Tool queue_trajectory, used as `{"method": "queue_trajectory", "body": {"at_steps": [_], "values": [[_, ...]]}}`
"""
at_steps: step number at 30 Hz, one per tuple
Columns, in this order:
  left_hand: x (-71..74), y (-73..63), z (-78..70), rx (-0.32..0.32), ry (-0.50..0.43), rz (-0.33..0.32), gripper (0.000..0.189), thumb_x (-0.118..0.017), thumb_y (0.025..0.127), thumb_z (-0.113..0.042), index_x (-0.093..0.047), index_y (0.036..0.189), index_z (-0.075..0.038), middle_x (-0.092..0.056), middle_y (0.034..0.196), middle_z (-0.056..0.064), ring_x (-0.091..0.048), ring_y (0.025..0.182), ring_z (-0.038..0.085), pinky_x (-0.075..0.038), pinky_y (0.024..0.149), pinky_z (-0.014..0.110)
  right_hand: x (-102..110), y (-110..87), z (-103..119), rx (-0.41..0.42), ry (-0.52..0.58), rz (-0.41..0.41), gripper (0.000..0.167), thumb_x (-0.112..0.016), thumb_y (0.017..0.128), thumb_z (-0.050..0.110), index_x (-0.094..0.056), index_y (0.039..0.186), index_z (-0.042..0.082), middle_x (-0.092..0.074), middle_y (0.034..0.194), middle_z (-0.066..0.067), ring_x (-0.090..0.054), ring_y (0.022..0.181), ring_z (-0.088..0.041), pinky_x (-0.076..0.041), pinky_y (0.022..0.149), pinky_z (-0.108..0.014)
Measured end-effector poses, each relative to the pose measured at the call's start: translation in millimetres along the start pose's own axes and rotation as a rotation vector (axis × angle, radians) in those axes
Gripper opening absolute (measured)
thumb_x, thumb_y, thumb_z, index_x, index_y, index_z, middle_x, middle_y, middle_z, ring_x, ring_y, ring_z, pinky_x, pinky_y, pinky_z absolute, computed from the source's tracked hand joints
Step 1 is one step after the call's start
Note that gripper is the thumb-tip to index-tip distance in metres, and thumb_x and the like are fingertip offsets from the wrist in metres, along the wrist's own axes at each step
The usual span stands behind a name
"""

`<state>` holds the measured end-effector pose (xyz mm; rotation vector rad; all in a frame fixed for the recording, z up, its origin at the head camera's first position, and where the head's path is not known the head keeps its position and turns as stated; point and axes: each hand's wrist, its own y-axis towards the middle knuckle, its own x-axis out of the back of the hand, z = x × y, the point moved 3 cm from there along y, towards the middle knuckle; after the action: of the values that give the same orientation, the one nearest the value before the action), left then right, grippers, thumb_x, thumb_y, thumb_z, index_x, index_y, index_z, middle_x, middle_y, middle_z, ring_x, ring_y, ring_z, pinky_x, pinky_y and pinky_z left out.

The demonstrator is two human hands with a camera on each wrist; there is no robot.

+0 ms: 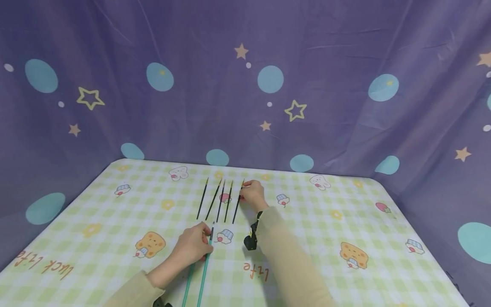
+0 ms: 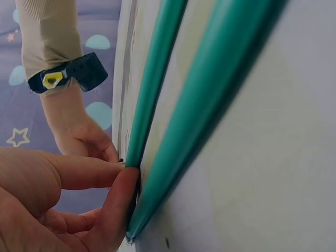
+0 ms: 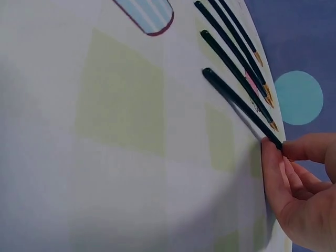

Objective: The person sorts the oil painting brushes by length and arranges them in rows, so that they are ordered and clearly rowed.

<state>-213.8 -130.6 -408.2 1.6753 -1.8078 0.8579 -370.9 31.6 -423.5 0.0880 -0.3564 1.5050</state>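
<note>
Near the front middle of the table, my left hand pinches a teal paintbrush between thumb and fingertips. A second teal paintbrush runs alongside on the left, its upper end hidden beneath that hand; in the left wrist view it is the closer teal paintbrush. Farther back, my right hand pinches the rightmost black thin paintbrush close to its bristle end. Left of it, several black thin paintbrushes lie in a row, bristles pointing to the back edge.
The checked tablecloth has printed cupcakes, bears and lettering. Behind the table hangs a purple curtain with stars and blue spots. A black wrist strap with a camera sits on the right wrist.
</note>
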Motion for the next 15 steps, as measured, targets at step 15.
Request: {"method": "queue_trajectory", "body": {"at_steps": [15], "values": [[0.3,0.0,-0.6,0.013,0.005,0.003,0.028,-0.067,0.071,-0.001,-0.056,0.096,-0.002,-0.051,0.066,0.002,-0.051,0.043,0.011,-0.044,0.042,0.023,-5.2,-0.9,4.4,0.013,-0.178,-0.102,0.032,-0.062,0.075,0.004,-0.061,0.107,0.002,-0.064,0.102,-0.015,-0.066,0.062,-0.019,-0.053,0.054,-0.024]]}}
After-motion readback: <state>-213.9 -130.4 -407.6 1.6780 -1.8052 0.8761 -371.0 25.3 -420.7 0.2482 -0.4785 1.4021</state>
